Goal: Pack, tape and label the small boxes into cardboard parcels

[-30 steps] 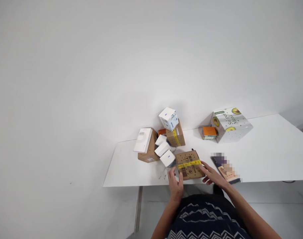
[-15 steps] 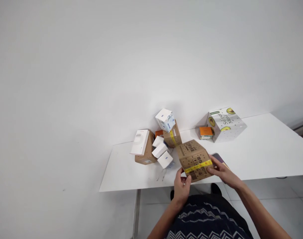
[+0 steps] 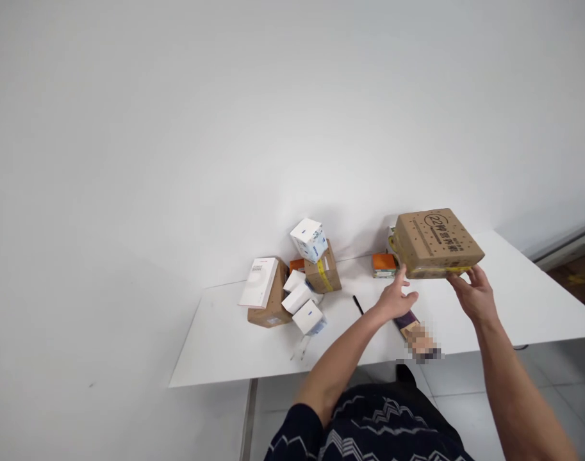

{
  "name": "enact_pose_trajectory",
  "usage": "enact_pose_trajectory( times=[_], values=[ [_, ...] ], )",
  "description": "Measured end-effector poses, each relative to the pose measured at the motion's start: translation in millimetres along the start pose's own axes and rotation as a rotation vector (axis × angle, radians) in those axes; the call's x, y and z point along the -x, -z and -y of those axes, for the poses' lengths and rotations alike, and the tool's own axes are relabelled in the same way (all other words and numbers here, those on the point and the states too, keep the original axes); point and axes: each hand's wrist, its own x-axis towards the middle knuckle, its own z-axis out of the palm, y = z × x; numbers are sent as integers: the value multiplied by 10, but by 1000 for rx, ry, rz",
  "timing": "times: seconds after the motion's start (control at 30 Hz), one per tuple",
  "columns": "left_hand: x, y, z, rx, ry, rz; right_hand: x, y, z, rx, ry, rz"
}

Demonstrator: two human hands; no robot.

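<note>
A brown cardboard box (image 3: 439, 240) with dark printing and yellow tape is at the right, over the white avocado-printed box, which it mostly hides. Whether it rests on that box I cannot tell. My right hand (image 3: 473, 296) grips its near right edge. At its near left corner is my left hand (image 3: 395, 298), fingers apart and fingertips close against the cardboard, thumb standing free. Just left of the held box lies a small orange-topped box (image 3: 384, 264). Below my left hand is a dark purple item with a blurred picture (image 3: 410, 326).
On the white table (image 3: 215, 346), at left, are a white box (image 3: 258, 282) leaning on a brown carton (image 3: 268, 314), several small white boxes (image 3: 308, 316), and a taped carton (image 3: 323, 272) topped by a white-blue box (image 3: 309, 239). A black pen (image 3: 358, 305) lies mid-table. Behind is a wall.
The cardboard box has moved from the table's near edge to the far right, over the avocado-printed box, and turned. Both hands went with it; my left fingers have spread. The black pen now shows.
</note>
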Motion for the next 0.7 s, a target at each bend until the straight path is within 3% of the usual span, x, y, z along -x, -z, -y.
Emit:
enact_pose_trajectory(
  times=[0.13,0.2,0.23,0.3,0.4,0.57,0.7],
  values=[
    [90,-90,112,62,19,79,-84,-58,-103,24,-202,-291],
    [213,-112,202,71,44,118,15,-144,-133,-8,-332,-344],
    [282,-114,252,73,53,128,84,-201,-147,-40,-388,-301],
    [427,-103,367,90,66,126,216,-327,-171,-96,-475,-95],
    [671,-64,598,139,120,79,274,-494,-192,-84,-465,140],
    [1154,17,1102,187,252,-56,-61,-592,-169,19,-381,117],
    [1526,176,1435,138,315,-367,-294,-585,-114,8,-343,96]
  ],
)
